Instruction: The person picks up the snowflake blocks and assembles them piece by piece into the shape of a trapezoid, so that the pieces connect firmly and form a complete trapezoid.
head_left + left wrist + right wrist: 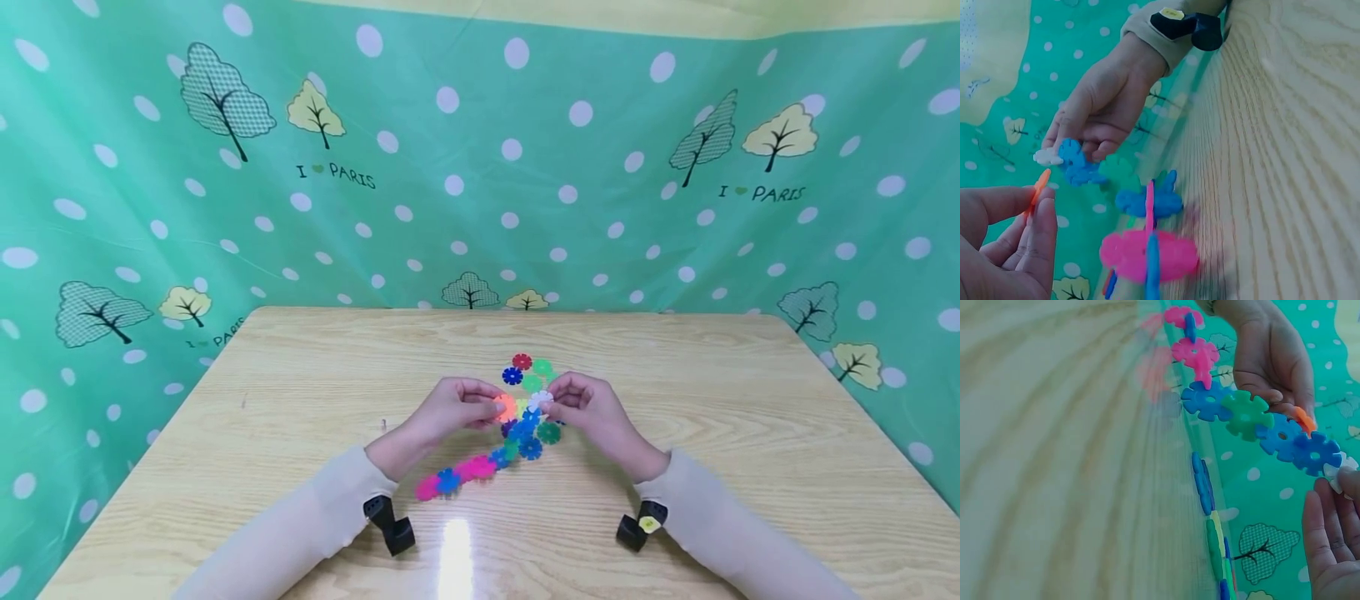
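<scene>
My left hand (450, 410) pinches an orange notched disc (506, 407) between thumb and fingers. Opposite it, my right hand (596, 410) holds a white notched disc (541, 401) by its edge. From the white disc a chain of interlocked discs runs down toward the left: blue discs (1282, 436), a green disc (1247, 416), then pink and blue ones, ending in a pink disc (428, 488). In the left wrist view the orange disc (1039, 187) stands edge-on, close to the white disc (1047, 156) but apart from it. The chain hangs above the tabletop.
Loose discs lie on the wooden table (300, 375) behind and beneath the hands, among them a red disc (522, 362), a dark blue disc (512, 376) and a green disc (549, 432). A green dotted cloth (480, 208) hangs beyond the table's far edge.
</scene>
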A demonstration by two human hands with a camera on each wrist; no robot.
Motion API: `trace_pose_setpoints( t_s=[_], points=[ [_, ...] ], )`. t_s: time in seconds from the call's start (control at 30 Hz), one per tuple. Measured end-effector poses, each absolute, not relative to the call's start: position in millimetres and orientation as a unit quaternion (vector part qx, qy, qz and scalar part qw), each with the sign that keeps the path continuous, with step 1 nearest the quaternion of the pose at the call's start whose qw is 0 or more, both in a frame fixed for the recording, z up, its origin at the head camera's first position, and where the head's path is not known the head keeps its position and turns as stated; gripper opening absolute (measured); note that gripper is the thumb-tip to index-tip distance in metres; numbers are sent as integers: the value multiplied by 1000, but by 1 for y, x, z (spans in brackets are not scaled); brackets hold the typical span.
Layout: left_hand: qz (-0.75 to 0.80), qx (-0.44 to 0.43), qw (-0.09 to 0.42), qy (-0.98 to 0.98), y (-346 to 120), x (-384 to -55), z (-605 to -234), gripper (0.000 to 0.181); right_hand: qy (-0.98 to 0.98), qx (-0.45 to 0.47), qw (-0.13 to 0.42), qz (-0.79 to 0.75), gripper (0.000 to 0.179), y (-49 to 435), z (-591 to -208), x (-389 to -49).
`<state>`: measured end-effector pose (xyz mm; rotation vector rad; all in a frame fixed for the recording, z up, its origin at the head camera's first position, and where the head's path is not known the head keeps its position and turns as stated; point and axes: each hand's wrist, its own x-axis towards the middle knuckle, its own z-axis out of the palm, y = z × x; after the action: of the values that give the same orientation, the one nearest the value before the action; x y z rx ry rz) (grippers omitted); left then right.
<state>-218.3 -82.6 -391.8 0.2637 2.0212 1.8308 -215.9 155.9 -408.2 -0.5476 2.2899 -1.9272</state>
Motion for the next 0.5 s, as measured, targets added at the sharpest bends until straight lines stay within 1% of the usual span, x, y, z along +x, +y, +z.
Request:
trace_pose_setpoints(
  t_s=[0.27,0.5],
  points=[
    [671,55,236,700,-77,-211,-389,25,772,-208,13,-601,22,156,-409,-210],
    [673,55,231,700,-76,-207,-388,27,784,-222,8,-579,14,154,-409,-204]
  ],
)
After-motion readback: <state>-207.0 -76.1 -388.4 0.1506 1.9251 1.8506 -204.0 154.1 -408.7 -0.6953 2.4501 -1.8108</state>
